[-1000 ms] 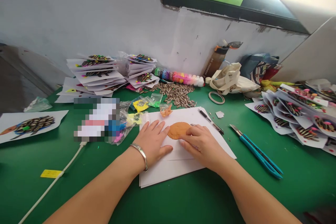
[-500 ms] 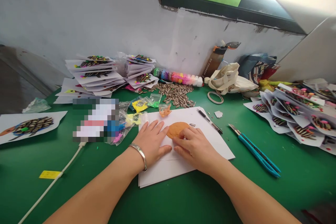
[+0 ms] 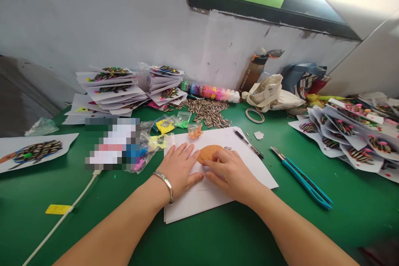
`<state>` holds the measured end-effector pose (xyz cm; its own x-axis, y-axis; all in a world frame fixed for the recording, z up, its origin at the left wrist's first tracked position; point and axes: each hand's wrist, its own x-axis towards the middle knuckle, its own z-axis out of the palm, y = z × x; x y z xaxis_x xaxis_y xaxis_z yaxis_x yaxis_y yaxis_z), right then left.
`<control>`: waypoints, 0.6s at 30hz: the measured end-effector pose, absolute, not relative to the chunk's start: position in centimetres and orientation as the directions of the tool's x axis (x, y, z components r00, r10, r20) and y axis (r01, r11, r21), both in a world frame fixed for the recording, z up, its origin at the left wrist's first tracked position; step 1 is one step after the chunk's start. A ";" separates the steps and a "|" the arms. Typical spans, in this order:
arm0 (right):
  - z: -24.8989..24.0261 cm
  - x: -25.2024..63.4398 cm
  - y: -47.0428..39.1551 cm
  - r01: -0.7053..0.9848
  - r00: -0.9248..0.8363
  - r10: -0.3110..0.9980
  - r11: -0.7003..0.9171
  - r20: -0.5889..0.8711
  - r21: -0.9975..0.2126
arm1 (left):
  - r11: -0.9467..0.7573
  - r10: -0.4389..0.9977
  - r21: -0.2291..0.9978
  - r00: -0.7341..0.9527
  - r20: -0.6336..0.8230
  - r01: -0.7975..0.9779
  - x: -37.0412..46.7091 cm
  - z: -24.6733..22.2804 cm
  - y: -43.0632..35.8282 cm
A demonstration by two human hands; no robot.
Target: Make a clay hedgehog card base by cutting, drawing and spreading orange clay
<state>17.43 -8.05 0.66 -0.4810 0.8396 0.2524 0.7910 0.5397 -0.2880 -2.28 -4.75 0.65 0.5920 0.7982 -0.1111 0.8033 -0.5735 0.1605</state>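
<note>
Orange clay oval (image 3: 208,153) lies flat on white paper (image 3: 258,176), between the hands. Left hand (image 3: 182,170) spread wide, palm down on the paper, holding nothing; index fingertip at the clay's left edge — touching or just beside, cannot tell. Right hand (image 3: 229,174) has bent fingers at the clay's near right edge; whether they pinch or only press, cannot tell.

Risks, as I judge: heavy right fingertips could dent the clay rim; a slack left palm could let the paper skid. Knife (image 3: 307,185) lies right of the paper, blade seemingly bare — a careless sideways sweep could meet it.

Count: 1 oval, 1 knife, 1 pen (image 3: 248,144) along the paper's right edge, 1 tape roll (image 3: 261,119), 1 bottle (image 3: 251,72), 1 bracelet (image 3: 166,183). Picture stacks (image 3: 115,99): 2 at back left; 1 spread pile (image 3: 347,143) at right. White paper: at least 2 sheets. Seeds (image 3: 213,112): 1 heap, uncountable.
</note>
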 end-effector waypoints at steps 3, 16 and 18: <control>0.5 19.1 -7.1 0.815 -0.309 0.868 0.452 0.389 -0.362 | -0.571 0.798 0.169 0.592 -0.114 0.803 -2.3 0.7 -4.8; -1.3 22.6 -5.2 0.941 -0.120 0.956 0.196 0.269 -0.276 | -0.572 0.798 0.166 0.591 -0.114 0.804 -2.4 0.7 -4.9; -1.4 22.2 -5.1 0.948 -0.145 0.960 0.204 0.239 -0.245 | -0.570 0.798 0.170 0.591 -0.118 0.804 -2.4 0.8 -4.8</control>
<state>22.19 -5.11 -1.40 -0.1446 0.9602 0.2391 0.9479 0.2037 -0.2449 -2.36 -4.83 0.83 0.5908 0.7981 -0.1180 0.8039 -0.5700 0.1697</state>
